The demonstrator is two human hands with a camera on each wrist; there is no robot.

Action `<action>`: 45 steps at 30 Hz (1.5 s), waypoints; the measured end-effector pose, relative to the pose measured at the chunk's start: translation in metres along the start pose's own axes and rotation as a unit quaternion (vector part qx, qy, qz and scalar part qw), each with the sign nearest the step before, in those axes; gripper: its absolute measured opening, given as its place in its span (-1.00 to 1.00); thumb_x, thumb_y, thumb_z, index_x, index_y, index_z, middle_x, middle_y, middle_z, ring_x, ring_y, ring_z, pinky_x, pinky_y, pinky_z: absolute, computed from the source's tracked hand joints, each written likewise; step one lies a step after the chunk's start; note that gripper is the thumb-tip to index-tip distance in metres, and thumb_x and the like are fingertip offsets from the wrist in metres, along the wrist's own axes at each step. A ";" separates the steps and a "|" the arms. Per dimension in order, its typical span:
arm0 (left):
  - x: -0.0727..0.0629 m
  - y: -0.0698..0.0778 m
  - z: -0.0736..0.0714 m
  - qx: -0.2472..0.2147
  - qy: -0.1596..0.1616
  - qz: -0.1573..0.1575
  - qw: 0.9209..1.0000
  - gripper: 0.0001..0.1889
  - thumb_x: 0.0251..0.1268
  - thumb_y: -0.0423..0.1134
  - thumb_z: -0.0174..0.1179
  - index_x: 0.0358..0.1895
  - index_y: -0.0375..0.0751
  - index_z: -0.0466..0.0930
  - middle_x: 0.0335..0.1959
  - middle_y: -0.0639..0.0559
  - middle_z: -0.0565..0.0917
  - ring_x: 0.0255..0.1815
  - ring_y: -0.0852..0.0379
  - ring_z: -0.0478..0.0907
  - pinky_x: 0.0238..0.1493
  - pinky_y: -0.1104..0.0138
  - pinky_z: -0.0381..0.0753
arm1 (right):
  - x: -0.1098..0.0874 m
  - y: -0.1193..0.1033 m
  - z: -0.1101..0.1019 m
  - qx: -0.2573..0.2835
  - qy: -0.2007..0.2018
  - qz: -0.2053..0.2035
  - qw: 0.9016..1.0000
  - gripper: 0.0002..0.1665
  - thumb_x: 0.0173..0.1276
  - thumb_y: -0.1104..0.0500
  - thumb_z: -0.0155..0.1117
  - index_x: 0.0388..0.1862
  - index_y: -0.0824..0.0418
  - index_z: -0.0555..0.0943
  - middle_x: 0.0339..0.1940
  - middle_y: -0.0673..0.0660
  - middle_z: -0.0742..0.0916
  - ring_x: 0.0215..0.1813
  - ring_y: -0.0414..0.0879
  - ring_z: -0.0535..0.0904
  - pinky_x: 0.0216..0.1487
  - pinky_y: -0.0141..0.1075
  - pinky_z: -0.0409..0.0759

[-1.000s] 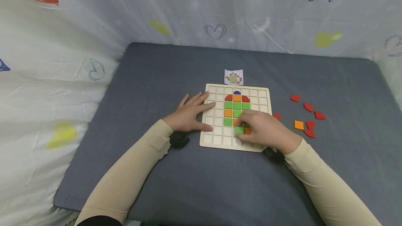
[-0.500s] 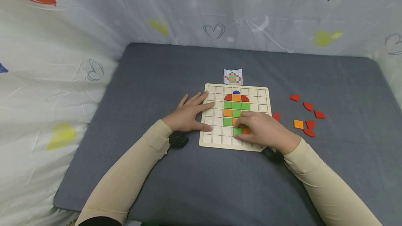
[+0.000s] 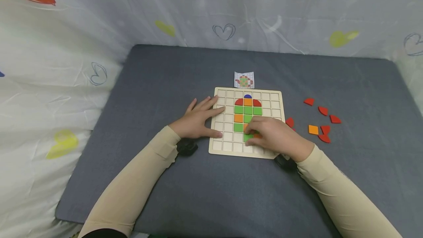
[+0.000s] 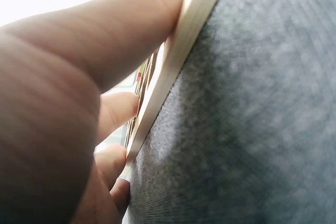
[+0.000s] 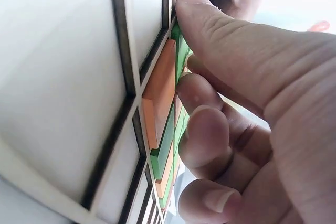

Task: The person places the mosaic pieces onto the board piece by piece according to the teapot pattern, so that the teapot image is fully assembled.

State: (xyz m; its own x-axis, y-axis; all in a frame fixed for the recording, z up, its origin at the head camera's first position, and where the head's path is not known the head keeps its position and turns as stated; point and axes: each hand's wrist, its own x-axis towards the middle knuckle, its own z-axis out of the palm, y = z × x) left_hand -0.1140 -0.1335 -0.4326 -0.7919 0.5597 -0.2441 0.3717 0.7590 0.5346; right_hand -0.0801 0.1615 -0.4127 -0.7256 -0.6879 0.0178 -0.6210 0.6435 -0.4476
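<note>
A wooden grid board [image 3: 228, 150] lies on the table with green and orange square tiles, red quarter-round pieces and a blue piece set in its middle columns. My left hand [image 3: 196, 120] spreads its fingers over the board's left edge, thumb and fingertips resting on it. With thumb and fingers my right hand [image 3: 275, 135] pinches a green square tile [image 3: 248, 138] low in the pattern, beside an orange tile [image 5: 160, 87]. In the right wrist view that green tile [image 5: 179, 45] sits in its cell under the thumb tip. The right hand hides some tiles.
Behind the board lies a small printed pattern card [image 3: 243, 80]. To the right, an orange square tile [image 3: 313, 129] and several red quarter-round pieces [image 3: 323, 110] are scattered on the grey table [image 3: 211, 190]. A white printed curtain [image 3: 198, 6] hangs along the back and left.
The green tile under my right fingers has settled from slightly askew into line with its grid cell. My left hand stays on the board's edge.
</note>
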 end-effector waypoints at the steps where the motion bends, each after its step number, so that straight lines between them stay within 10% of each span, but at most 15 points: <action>1: 0.000 0.000 0.000 0.000 0.001 0.000 1.000 0.02 0.24 0.38 0.40 0.70 0.21 0.14 0.78 0.13 -0.23 0.77 0.05 -0.38 0.65 -0.07 -0.60 | 0.000 -0.001 0.000 0.000 -0.001 0.001 1.000 -0.72 0.17 0.03 0.71 -0.21 0.04 0.79 -0.23 -0.13 0.72 -0.21 -0.22 0.61 -0.14 -0.21 0.67; 28: -0.001 0.000 -0.001 0.004 0.006 -0.004 1.000 0.03 0.21 0.37 0.42 0.70 0.22 0.14 0.77 0.15 -0.22 0.77 0.07 -0.38 0.65 -0.05 -0.60 | -0.009 -0.001 -0.009 -0.020 -0.008 0.041 0.999 -0.74 0.19 0.03 0.69 -0.20 0.06 0.82 -0.20 -0.10 0.72 -0.22 -0.20 0.59 -0.16 -0.23 0.64; 45: -0.001 0.000 0.000 0.006 0.004 0.002 1.000 0.03 0.22 0.36 0.42 0.70 0.22 0.13 0.78 0.15 -0.21 0.77 0.08 -0.38 0.66 -0.04 -0.60 | -0.049 0.027 -0.039 0.003 0.009 0.121 0.993 -0.71 0.25 0.11 0.63 -0.10 0.16 0.79 -0.40 -0.07 0.64 -0.35 -0.18 0.49 -0.32 -0.31 0.54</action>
State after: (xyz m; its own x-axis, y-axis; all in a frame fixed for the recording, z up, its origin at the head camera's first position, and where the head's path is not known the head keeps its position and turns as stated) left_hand -0.1137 -0.1339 -0.4324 -0.7947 0.5597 -0.2349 0.3805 0.7609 0.5257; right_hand -0.0733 0.2253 -0.3909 -0.8585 -0.5075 -0.0745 -0.4265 0.7869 -0.4459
